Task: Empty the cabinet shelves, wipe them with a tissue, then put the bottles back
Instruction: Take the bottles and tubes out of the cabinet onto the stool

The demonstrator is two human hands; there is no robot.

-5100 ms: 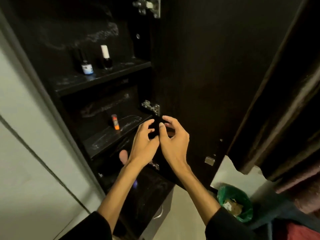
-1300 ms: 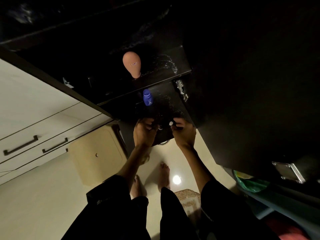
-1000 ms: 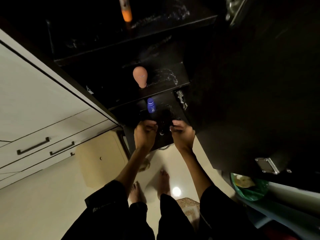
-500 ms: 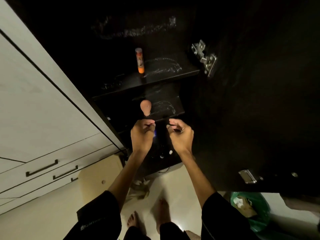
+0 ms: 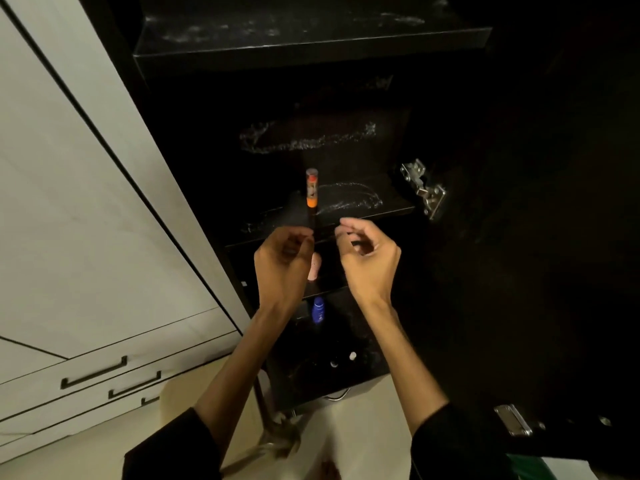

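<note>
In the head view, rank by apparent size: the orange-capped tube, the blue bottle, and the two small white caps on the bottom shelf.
1. orange-capped tube, the tallest.
2. blue bottle, shorter, partly hidden by the left hand.
3. two small white caps, smallest; the pair look alike, so unranked.

A home, by the look of it: a tall dark cabinet (image 5: 311,50) with dusty shelves holds small toiletry bottles, such as a blue bottle (image 5: 318,309). Beside it stand pale fitted drawers (image 5: 93,372) with dark bar handles, above a glossy cream tiled floor (image 5: 363,427).
</note>
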